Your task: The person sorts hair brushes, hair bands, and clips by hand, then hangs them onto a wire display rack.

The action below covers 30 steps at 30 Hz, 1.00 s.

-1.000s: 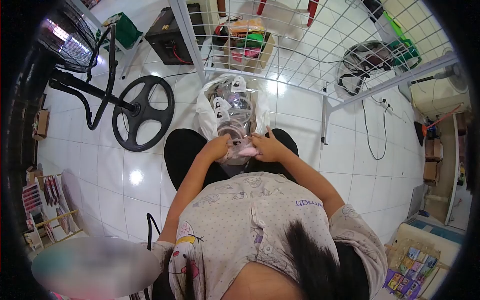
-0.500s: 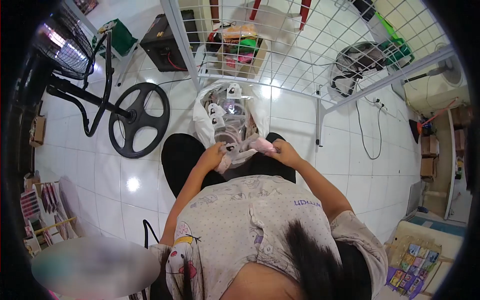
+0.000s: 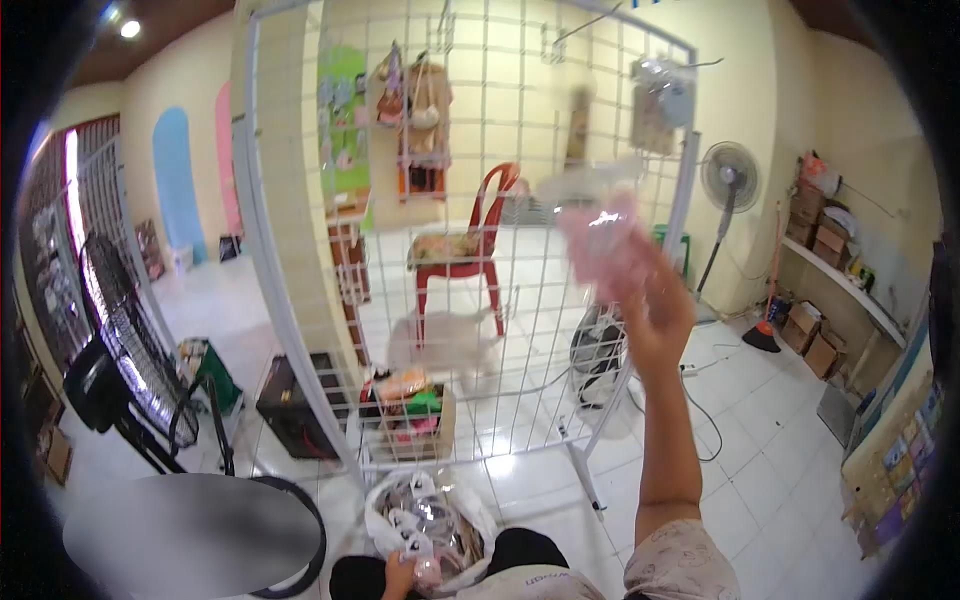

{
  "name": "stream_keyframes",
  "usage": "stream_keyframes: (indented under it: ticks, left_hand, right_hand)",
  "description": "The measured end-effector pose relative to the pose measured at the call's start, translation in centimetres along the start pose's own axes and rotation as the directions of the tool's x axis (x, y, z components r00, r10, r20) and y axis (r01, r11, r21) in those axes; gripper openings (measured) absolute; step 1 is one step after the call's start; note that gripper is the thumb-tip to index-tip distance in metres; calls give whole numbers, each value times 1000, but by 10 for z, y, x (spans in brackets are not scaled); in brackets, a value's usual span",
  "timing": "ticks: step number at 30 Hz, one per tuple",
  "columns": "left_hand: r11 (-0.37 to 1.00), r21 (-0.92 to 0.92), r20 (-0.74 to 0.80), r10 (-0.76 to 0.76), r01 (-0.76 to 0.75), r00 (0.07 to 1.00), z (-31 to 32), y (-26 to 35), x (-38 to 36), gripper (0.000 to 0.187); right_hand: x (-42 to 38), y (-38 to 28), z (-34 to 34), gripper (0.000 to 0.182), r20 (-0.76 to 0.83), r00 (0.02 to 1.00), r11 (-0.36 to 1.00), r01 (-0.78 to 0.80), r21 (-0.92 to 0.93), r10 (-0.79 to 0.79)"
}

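Pink packet, fingers of right hand clamped low: hold steady. Fingers of left hand clamp a pouch at bag.

Pale short-sleeved shirt, faintly line-patterned, with bluish lettering; beyond the shirt, black legwear, probably trousers.

The wire grid rack stands on glossy white floor tiles. Behind it — seen through its mesh — sits a red plastic chair, a patterned pad on its seat. Left of the rack, a cream wall carries a blue arch and a pink one; right of it, a white fan stands near a wall shelf holding boxes. A ceiling light glows to the rack's upper left.
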State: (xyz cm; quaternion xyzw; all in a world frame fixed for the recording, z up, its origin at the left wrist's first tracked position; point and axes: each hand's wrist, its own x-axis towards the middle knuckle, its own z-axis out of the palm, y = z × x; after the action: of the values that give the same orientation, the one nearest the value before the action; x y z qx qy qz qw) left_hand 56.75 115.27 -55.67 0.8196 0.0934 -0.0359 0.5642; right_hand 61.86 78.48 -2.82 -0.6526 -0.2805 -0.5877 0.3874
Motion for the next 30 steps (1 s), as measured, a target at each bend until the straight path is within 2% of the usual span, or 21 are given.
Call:
stream_keyframes:
  ticks: [1, 3, 6, 10, 13, 25, 30]
  left_hand:
    - [1000, 7, 11, -1, 1, 1000, 1, 1, 2, 38]
    - [1000, 19, 14, 5, -5, 1000, 5, 7, 13, 38]
    - [999, 31, 24, 4, -4, 1000, 10, 15, 21, 37]
    - [999, 43, 37, -10, 8, 999, 11, 19, 23, 37]
    - [999, 48, 42, -17, 15, 999, 12, 20, 24, 36]
    - [998, 53, 61, -26, 23, 998, 11, 16, 20, 35]
    - [999, 43, 55, -19, 17, 998, 12, 8, 17, 35]
  right_hand:
    - [28, -2, -4, 39, -108, 994, 994, -16, 106, 27]
    - [78, -14, -9, 39, -181, 982, 951, -4, 308, 62]
    - [128, -3, -11, 40, -251, 966, 941, 32, 336, 57]
    - [160, -2, 7, 41, -219, 973, 921, 146, 361, -69]
    - [176, -4, 16, 44, -254, 959, 898, 221, 382, -128]
    - [187, 10, 17, 43, -231, 971, 916, 40, 399, 58]
    - [186, 13, 18, 42, -232, 972, 914, 61, 401, 37]
